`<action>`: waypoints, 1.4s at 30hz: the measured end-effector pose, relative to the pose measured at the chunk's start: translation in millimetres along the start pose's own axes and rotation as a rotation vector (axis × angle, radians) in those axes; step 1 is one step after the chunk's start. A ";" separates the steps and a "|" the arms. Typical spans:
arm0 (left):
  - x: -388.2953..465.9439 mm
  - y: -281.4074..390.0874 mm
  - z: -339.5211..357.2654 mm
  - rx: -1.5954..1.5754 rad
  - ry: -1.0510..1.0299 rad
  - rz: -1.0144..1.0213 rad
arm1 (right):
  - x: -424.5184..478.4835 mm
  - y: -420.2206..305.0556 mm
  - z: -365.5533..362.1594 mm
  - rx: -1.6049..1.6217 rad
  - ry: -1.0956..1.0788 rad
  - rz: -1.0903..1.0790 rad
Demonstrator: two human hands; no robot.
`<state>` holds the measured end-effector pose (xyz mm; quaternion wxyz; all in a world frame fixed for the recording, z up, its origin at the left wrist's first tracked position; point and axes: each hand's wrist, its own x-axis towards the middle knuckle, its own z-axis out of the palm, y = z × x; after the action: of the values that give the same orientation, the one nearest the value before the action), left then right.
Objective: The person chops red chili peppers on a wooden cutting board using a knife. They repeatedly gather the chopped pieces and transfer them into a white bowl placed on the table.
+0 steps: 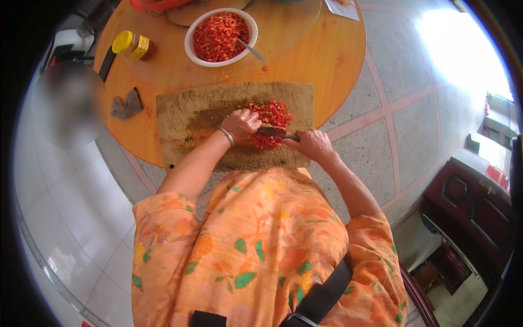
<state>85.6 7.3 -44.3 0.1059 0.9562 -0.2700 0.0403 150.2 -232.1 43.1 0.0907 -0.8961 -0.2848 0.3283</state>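
My right hand (314,144) grips the handle of a knife (273,131), whose dark blade has chopped bits stuck along it. The blade lies across a pile of chopped red chili peppers (276,114), with pieces on both sides of it. At the blade's other end is my left hand (242,124), its fingers curled; whether they hold the blade or only rest against it is hidden. A worn wooden cutting board (188,143) lies under both hands and overhangs the table's near edge.
Beyond the board, a white bowl (187,47) of chopped red chili holds a metal spoon (254,52). On the round wooden table (327,65) are a yellow-lidded jar (137,46), a grey glove (126,105) and white paper (342,9). A red container (157,5) is at the far edge.
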 end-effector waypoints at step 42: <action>-22.6 41.9 -9.0 -0.089 0.113 -0.342 | 7.8 -9.6 -33.2 -0.244 0.033 -0.236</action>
<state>44.2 -14.0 -31.0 0.1682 0.9788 -0.0987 0.0633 172.0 -219.0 67.8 0.0239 -0.8659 -0.4244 0.2637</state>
